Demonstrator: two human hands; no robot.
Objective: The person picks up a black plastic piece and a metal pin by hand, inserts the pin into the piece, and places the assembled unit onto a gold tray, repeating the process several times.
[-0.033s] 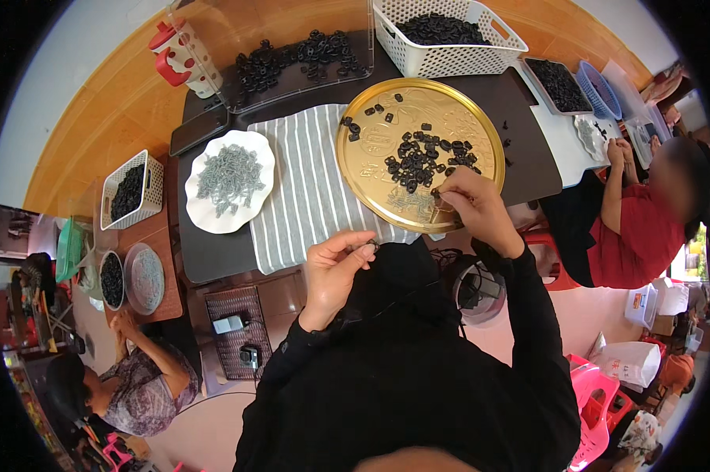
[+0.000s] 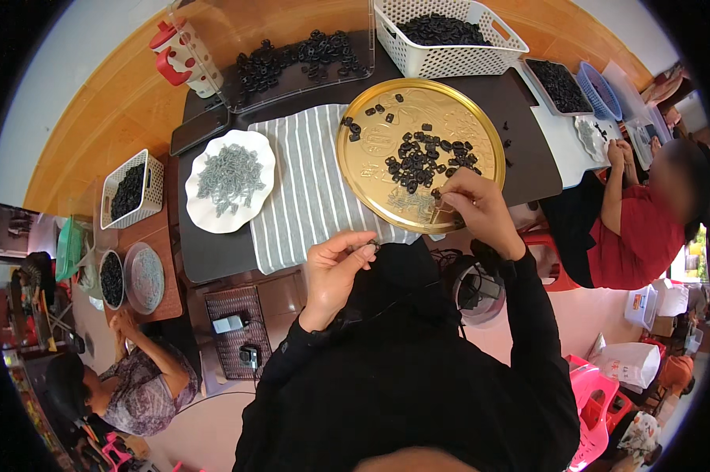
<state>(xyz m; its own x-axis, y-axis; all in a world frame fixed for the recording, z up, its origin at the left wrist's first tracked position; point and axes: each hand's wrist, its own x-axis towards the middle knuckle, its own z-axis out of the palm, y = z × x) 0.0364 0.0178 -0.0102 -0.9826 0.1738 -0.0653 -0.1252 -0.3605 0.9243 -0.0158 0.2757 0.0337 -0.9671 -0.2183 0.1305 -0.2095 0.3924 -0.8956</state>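
Observation:
My left hand [image 2: 333, 274] is closed in a pinch at the near edge of the striped cloth [image 2: 304, 169]. A small black part [image 2: 374, 245] shows at its fingertips. Over the near right of the round gold tray [image 2: 465, 110], my right hand [image 2: 482, 211] pinches another small dark piece [image 2: 437, 193] between thumb and fingers; its exact shape is too small to tell. Beside those fingers, on the tray, lie a pile of small black plastic parts [image 2: 414, 161] and some thin metal pieces [image 2: 406, 201].
A scalloped white plate [image 2: 194, 206] holds many small grey pieces. Behind stand a clear bin [image 2: 300, 88] and a white basket [image 2: 457, 61] of black parts. One person [image 2: 147, 385] sits at left, another [image 2: 630, 236] at right. A red-lidded cup [image 2: 190, 63] stands back left.

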